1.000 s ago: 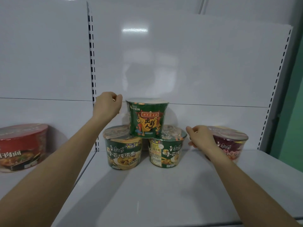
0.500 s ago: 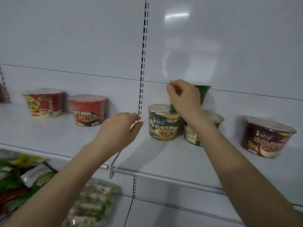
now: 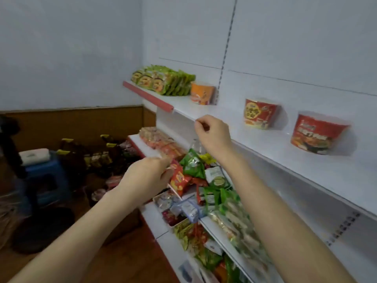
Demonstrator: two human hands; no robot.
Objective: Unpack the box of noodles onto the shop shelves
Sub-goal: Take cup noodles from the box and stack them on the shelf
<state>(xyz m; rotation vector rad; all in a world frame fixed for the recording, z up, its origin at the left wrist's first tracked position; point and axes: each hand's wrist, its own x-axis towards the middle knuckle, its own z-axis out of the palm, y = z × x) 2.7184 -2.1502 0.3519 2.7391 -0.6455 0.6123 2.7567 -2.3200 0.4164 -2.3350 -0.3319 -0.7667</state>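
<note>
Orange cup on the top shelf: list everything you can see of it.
The orange cup is a tapered tub, wider at the top, with a pale lid on and white-and-red print too blurred to read; looks like paper or plastic. It stands upright on the white top shelf near the back panel, just left of the slotted upright. Green packets sit close on its left; contact unclear. Nothing else touches it.

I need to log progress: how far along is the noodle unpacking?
Done: an orange cup, a red cup and a red bowl stand apart on the top shelf, with green packets at its far end. In hand: nothing; the left hand and right hand are curled and empty. Left: much of that shelf is bare, and no box clearly shows, so I cannot tell how many remain.
</note>
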